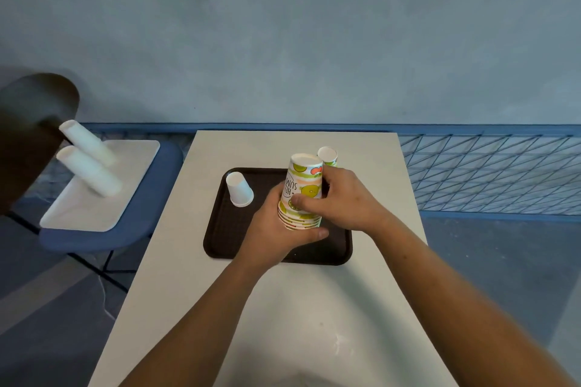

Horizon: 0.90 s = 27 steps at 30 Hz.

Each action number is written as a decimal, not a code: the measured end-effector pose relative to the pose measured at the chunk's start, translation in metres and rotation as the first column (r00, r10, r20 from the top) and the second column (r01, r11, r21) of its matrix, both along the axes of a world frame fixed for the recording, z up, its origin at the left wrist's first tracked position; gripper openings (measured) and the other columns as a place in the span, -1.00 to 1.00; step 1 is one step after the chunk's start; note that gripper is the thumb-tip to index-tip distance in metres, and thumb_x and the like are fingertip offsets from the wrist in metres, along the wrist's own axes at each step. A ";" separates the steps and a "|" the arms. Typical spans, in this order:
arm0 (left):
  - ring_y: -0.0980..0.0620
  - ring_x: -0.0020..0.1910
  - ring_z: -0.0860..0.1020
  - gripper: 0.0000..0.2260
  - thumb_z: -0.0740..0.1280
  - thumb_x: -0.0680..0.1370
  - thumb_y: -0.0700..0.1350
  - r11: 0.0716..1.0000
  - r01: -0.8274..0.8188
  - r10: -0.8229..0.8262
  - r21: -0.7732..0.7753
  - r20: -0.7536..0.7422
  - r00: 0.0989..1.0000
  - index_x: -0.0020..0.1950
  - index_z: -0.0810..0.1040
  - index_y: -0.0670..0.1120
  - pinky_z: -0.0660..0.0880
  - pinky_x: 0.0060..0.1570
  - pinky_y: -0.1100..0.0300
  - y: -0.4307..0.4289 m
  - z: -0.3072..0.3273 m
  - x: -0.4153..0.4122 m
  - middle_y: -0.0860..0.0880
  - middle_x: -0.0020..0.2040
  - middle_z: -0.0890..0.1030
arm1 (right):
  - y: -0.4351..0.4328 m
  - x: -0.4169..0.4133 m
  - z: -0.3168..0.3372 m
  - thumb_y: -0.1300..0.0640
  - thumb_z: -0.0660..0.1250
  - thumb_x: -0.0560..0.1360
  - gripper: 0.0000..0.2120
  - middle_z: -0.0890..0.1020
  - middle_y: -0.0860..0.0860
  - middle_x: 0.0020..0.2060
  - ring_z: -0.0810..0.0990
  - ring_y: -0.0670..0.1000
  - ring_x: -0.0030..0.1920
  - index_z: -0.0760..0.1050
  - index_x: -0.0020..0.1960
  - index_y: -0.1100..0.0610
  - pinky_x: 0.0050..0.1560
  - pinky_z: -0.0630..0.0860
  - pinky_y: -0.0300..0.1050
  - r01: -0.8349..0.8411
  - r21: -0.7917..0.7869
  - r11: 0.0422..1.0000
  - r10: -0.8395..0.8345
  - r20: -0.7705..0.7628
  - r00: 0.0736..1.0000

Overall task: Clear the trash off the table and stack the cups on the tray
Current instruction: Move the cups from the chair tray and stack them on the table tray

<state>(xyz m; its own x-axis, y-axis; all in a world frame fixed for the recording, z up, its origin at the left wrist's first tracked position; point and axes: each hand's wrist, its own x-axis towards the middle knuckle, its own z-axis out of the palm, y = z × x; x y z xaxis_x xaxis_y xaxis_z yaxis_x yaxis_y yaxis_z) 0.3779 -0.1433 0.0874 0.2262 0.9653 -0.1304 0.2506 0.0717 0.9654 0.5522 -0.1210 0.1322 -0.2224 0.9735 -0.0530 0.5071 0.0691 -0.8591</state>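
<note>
A dark brown tray [226, 239] lies in the middle of the white table [314, 324]. Over the tray, both hands hold an upside-down stack of printed paper cups [303, 179] with lime patterns. My left hand [276, 229] grips the lower rims of the stack. My right hand [342, 198] wraps the side of the top cup. A plain white cup [239, 189] stands upside down on the tray's left part. Another printed cup [327, 156] stands upside down behind the stack, partly hidden by my right hand.
To the left, a blue chair [135, 223] carries a white tray [94, 207] with two stacks of white cups [89, 166] lying tilted. A dark blurred object [31, 122] is at the far left. A blue wire mesh fence [490, 173] runs behind the table on the right.
</note>
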 end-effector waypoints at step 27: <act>0.28 -0.02 0.64 -0.85 0.36 0.62 -0.08 0.981 -0.190 0.190 -0.031 -0.002 0.982 0.13 0.54 0.15 0.45 -0.13 0.42 0.057 -0.001 0.033 0.18 0.00 0.68 | 0.017 0.087 -0.028 -0.01 0.49 0.50 -0.73 0.76 0.03 -0.03 0.74 0.05 0.02 0.64 0.07 0.16 0.18 0.62 0.21 0.608 -0.297 0.737 -0.660 -0.509 0.552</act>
